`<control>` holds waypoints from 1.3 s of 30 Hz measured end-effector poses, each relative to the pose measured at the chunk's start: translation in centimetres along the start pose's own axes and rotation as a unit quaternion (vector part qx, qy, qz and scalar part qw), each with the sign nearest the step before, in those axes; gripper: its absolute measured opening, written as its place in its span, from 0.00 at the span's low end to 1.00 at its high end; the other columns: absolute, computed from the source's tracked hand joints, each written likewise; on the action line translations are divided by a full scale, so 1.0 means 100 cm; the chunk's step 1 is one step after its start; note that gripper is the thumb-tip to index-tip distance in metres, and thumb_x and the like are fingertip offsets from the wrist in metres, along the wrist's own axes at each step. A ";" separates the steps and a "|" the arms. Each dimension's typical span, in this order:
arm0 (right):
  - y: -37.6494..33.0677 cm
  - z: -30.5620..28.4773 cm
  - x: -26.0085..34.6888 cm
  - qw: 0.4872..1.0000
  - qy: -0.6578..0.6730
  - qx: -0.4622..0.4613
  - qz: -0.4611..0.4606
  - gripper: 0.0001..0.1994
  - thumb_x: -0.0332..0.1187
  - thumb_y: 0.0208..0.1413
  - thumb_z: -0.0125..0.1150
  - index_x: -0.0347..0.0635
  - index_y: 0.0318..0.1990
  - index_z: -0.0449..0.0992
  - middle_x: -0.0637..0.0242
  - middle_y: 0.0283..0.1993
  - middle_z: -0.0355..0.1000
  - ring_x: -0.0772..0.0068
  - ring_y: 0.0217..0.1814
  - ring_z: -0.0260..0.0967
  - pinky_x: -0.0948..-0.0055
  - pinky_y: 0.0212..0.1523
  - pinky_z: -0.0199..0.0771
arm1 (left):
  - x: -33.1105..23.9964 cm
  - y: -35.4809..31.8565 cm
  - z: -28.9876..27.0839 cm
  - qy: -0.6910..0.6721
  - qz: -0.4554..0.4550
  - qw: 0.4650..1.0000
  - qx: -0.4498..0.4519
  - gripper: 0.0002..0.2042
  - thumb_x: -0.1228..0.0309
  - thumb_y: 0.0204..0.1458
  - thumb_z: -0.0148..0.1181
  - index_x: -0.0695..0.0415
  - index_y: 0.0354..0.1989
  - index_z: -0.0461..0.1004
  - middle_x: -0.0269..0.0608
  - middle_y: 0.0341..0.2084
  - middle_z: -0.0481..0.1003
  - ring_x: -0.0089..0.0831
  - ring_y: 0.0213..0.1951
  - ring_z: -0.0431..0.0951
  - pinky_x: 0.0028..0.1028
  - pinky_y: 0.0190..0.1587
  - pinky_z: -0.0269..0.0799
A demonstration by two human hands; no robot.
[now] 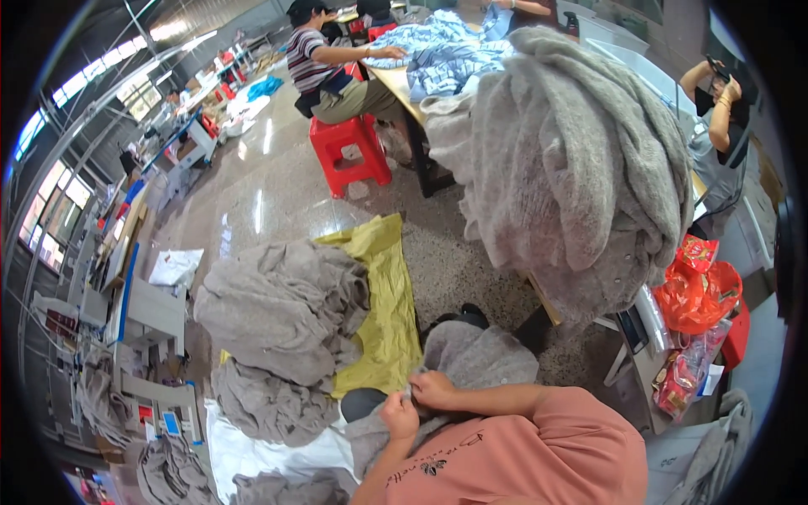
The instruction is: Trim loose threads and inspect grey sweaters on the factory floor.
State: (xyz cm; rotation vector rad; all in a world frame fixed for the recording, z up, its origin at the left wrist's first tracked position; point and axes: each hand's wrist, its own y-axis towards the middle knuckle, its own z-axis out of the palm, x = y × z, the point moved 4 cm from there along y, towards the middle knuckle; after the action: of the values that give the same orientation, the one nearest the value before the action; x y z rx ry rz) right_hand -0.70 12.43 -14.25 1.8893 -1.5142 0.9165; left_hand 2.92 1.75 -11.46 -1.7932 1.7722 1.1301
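Observation:
A grey knitted garment (480,358) lies across my lap. My left hand (400,415) is closed in a pinch at its edge. Close beside it, slightly farther right, my right hand (432,390) also pinches the same grey knit, with a small bit of fabric showing between the two hands. The fingertips are too small to make out anything finer in them. To the left of my hands rises a heap of similar grey knits (282,295), partly on a yellow sheet (389,286) and partly on a white sheet (252,446).
A tall pile of grey knits (581,168) covers the table end ahead on the right. Beyond it, a person (337,67) on a red stool (349,151) handles blue striped fabric (442,55). A red plastic bag (699,290) and packets sit at the right.

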 end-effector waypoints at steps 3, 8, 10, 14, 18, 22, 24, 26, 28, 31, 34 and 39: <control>0.007 -0.003 -0.008 0.993 0.105 -0.040 -0.021 0.08 0.32 0.40 0.49 0.37 0.18 0.65 0.51 0.17 0.63 0.53 0.18 0.61 0.60 0.20 0.61 | -0.003 0.018 -0.003 -0.029 -0.104 0.993 0.050 0.04 0.75 0.39 0.49 0.63 0.22 0.67 0.52 0.18 0.68 0.47 0.23 0.68 0.36 0.26 0.63; 0.027 -0.069 0.005 0.971 0.226 -0.027 0.075 0.07 0.29 0.42 0.50 0.33 0.20 0.65 0.54 0.22 0.61 0.65 0.24 0.59 0.68 0.25 0.59 | 0.000 0.037 -0.018 -0.045 -0.060 0.992 0.098 0.06 0.75 0.41 0.52 0.65 0.20 0.66 0.45 0.11 0.62 0.23 0.17 0.59 0.25 0.20 0.58; 0.037 -0.067 -0.016 0.985 0.112 0.128 0.015 0.07 0.29 0.41 0.53 0.33 0.25 0.68 0.59 0.24 0.65 0.72 0.27 0.61 0.71 0.27 0.62 | -0.011 0.042 -0.027 -0.094 -0.100 0.983 0.120 0.04 0.77 0.41 0.52 0.64 0.20 0.67 0.39 0.12 0.65 0.20 0.17 0.59 0.23 0.20 0.58; 0.032 -0.071 0.027 0.967 0.163 0.037 -0.194 0.08 0.28 0.41 0.55 0.33 0.30 0.70 0.64 0.24 0.68 0.75 0.28 0.63 0.75 0.29 0.63 | -0.019 0.037 -0.033 -0.200 -0.154 0.956 0.147 0.02 0.79 0.41 0.53 0.63 0.20 0.68 0.30 0.14 0.67 0.15 0.18 0.60 0.20 0.20 0.58; 0.023 -0.048 0.042 0.927 0.235 0.270 -0.114 0.08 0.30 0.44 0.55 0.32 0.25 0.69 0.65 0.17 0.64 0.77 0.20 0.58 0.76 0.22 0.60 | -0.019 0.039 -0.047 -0.212 -0.133 0.953 0.173 0.00 0.80 0.41 0.54 0.63 0.22 0.70 0.26 0.16 0.68 0.11 0.20 0.62 0.15 0.22 0.58; 0.023 -0.055 0.039 0.921 0.334 0.195 -0.050 0.05 0.25 0.47 0.52 0.32 0.25 0.69 0.72 0.18 0.63 0.85 0.21 0.55 0.80 0.21 0.58 | -0.012 0.030 -0.051 -0.227 -0.165 0.940 0.193 0.01 0.80 0.40 0.55 0.63 0.23 0.71 0.26 0.16 0.68 0.11 0.21 0.62 0.14 0.23 0.58; 0.016 -0.049 0.042 0.875 0.374 0.307 0.029 0.04 0.25 0.46 0.53 0.33 0.25 0.69 0.72 0.19 0.63 0.86 0.22 0.57 0.80 0.22 0.59 | -0.017 0.027 -0.049 -0.240 -0.170 0.937 0.187 0.01 0.80 0.40 0.55 0.62 0.22 0.71 0.26 0.16 0.68 0.11 0.21 0.62 0.14 0.22 0.58; 0.017 -0.047 0.045 0.896 0.331 0.294 -0.031 0.03 0.24 0.45 0.52 0.33 0.25 0.69 0.70 0.19 0.63 0.83 0.21 0.59 0.78 0.22 0.59 | -0.020 0.026 -0.045 -0.253 -0.174 0.934 0.183 0.00 0.80 0.40 0.55 0.62 0.22 0.71 0.25 0.16 0.67 0.11 0.20 0.62 0.15 0.21 0.57; 0.018 -0.044 0.052 0.911 0.287 0.280 -0.091 0.02 0.23 0.44 0.52 0.34 0.25 0.69 0.67 0.18 0.63 0.80 0.21 0.61 0.77 0.22 0.60 | -0.018 0.028 -0.041 -0.237 -0.186 0.935 0.187 0.00 0.80 0.39 0.55 0.63 0.21 0.70 0.25 0.16 0.67 0.11 0.20 0.61 0.15 0.20 0.56; 0.014 -0.051 0.071 0.935 0.176 0.092 -0.294 0.01 0.22 0.40 0.51 0.35 0.23 0.69 0.59 0.18 0.62 0.60 0.20 0.60 0.72 0.22 0.61 | -0.019 0.026 -0.034 -0.254 -0.198 0.924 0.209 0.01 0.81 0.38 0.55 0.63 0.20 0.70 0.26 0.15 0.67 0.11 0.20 0.61 0.15 0.20 0.55; 0.016 -0.043 0.059 0.955 0.226 0.114 -0.153 0.01 0.23 0.40 0.51 0.34 0.22 0.68 0.60 0.17 0.62 0.67 0.19 0.61 0.73 0.22 0.60 | -0.011 0.020 -0.029 -0.336 -0.220 0.894 0.198 0.01 0.81 0.38 0.55 0.63 0.20 0.70 0.28 0.17 0.68 0.11 0.20 0.62 0.15 0.21 0.57; 0.018 -0.039 0.049 0.935 0.290 0.202 -0.037 0.04 0.25 0.44 0.51 0.34 0.27 0.70 0.66 0.22 0.66 0.79 0.25 0.63 0.79 0.27 0.63 | -0.008 0.022 -0.031 -0.443 -0.310 0.830 0.138 0.02 0.79 0.40 0.54 0.63 0.20 0.71 0.30 0.15 0.69 0.13 0.18 0.64 0.15 0.21 0.59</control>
State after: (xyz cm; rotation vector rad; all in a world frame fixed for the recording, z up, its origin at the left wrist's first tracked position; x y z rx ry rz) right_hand -2.49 12.08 -7.96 1.6893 -0.9403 1.6696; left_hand 1.78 -0.39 -8.42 -1.1831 0.6748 1.0701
